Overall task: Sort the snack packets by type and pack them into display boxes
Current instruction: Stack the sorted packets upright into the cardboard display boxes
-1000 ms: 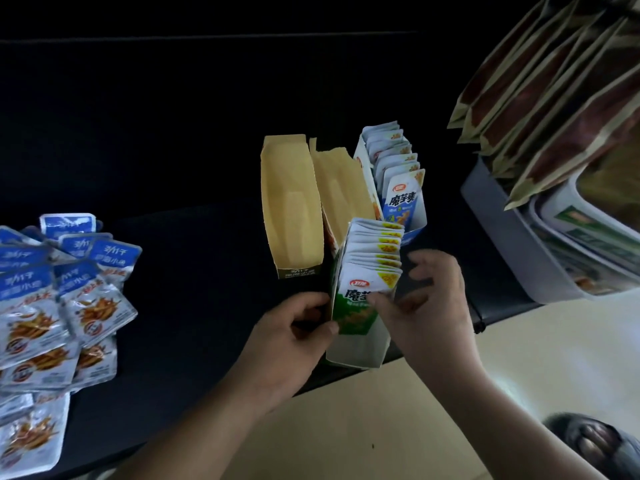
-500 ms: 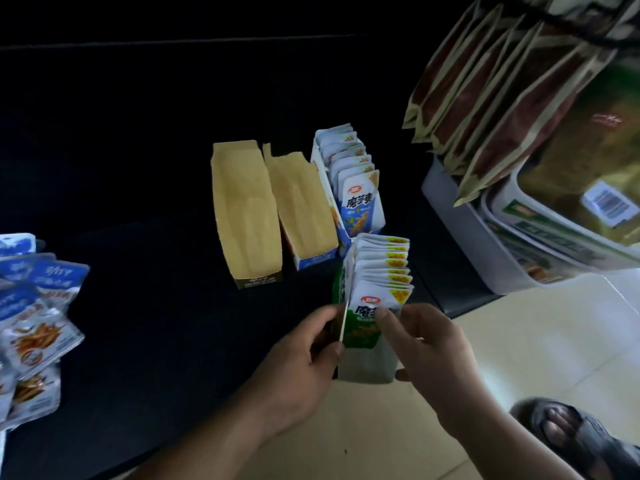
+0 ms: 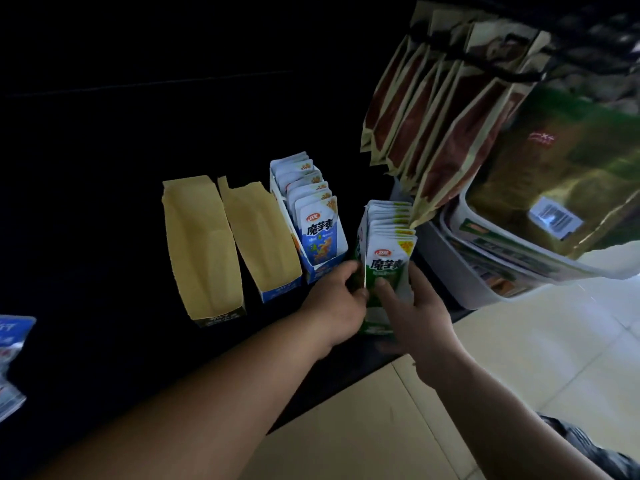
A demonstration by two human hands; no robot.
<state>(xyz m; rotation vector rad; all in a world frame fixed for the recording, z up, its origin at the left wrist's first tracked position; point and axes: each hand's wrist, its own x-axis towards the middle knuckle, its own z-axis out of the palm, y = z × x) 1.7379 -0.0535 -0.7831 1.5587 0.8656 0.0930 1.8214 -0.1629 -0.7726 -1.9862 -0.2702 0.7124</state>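
**Sorting stage, partly complete.** The blue display box (image 3: 325, 271) is standing on the dark table (image 3: 104, 209), carrying a full row of upright blue packets (image 3: 317, 233); this type appears packed.

Just right of the blue display box and slightly nearer the person, the green display box (image 3: 374, 317) is being held at the table edge. A dense row of green packets (image 3: 389, 259) is standing in it and seems to be filling it. The left hand (image 3: 337, 299) is gripping its left wall with curled fingers. The right hand (image 3: 414, 313) is wrapping round its right side, with one digit pressing on the front packet. Whether a packet is being seated or the box is merely being squared up cannot be told.

Just left of the blue display box, the first empty box (image 3: 263, 237) is lying open, with the second empty box (image 3: 202, 251) further left. Both are awaiting contents.

Far left of the blue display box, at the frame edge, loose packets (image 3: 14, 344) are lying unsorted and probably represent the remaining work.

Right of and beyond the blue display box, brown pouches (image 3: 433, 116) are hanging over a white tub (image 3: 464, 271), seemingly outside the task.
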